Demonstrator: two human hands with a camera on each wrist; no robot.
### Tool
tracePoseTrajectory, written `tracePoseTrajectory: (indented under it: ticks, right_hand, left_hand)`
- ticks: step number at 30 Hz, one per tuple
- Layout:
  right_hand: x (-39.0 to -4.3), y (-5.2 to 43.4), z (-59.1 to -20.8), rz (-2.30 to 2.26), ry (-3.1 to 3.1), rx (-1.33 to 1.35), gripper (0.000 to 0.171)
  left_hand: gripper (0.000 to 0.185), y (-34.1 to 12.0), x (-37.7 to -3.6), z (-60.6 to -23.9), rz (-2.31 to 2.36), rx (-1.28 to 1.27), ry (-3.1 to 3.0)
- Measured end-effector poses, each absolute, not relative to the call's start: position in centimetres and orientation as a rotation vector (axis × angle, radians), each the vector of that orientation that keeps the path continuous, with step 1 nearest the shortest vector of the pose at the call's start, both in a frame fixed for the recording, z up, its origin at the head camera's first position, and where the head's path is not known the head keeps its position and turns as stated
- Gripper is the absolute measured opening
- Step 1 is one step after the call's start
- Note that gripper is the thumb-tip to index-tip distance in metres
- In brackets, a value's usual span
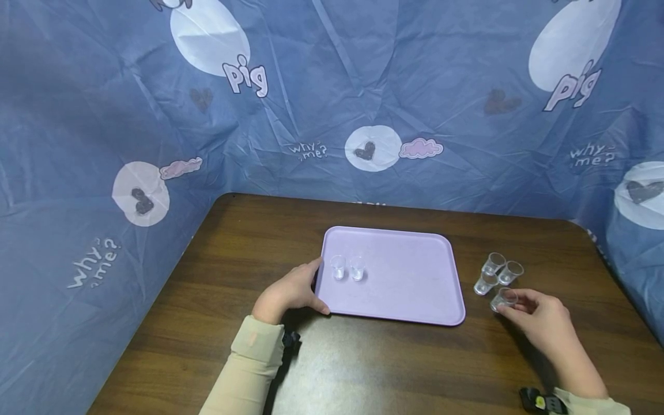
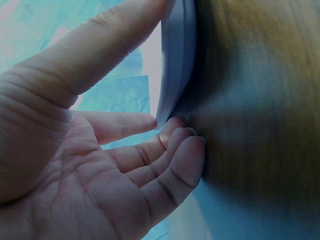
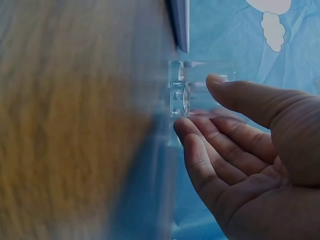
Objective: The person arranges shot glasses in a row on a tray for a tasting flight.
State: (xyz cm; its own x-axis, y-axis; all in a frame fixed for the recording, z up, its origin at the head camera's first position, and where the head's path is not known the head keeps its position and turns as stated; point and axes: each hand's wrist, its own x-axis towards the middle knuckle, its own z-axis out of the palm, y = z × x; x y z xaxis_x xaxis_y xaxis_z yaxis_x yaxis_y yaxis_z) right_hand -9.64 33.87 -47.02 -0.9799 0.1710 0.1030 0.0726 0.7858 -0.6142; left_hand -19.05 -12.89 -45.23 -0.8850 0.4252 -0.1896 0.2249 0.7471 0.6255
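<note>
A lilac tray (image 1: 402, 282) lies flat on the table. My left hand (image 1: 291, 289) holds its near left corner, thumb at the front edge and fingers along the left side; the left wrist view shows several fingertips (image 2: 187, 160) low against the tabletop. Two clear shot glasses stand side by side on the tray: one glass (image 1: 338, 268) near its left edge and another (image 1: 357, 269) just right of it. To the right of the tray, my right hand (image 1: 544, 323) pinches a clear shot glass (image 1: 502, 300) between thumb and fingers, at table level.
Three more shot glasses (image 1: 494, 263) stand clustered on the table, just beyond my right hand. The brown wooden table (image 1: 207, 323) ends at the back and left against a blue printed cloth (image 1: 290, 115).
</note>
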Motion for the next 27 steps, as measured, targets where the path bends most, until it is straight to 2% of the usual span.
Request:
tracePoseTrajectory:
  ticks: [14, 27]
  right_hand:
    - [-9.2, 33.0, -45.2, 0.987, -2.786, -0.142, 0.043]
    - [-9.3, 31.7, -43.8, 1.031, -2.706, -0.019, 0.037]
  left_hand:
    - [0.117, -12.9, -19.0, -45.2, 0.891, 0.524, 2.626]
    - [0.118, -12.9, -19.0, -45.2, 0.895, 0.505, 2.621]
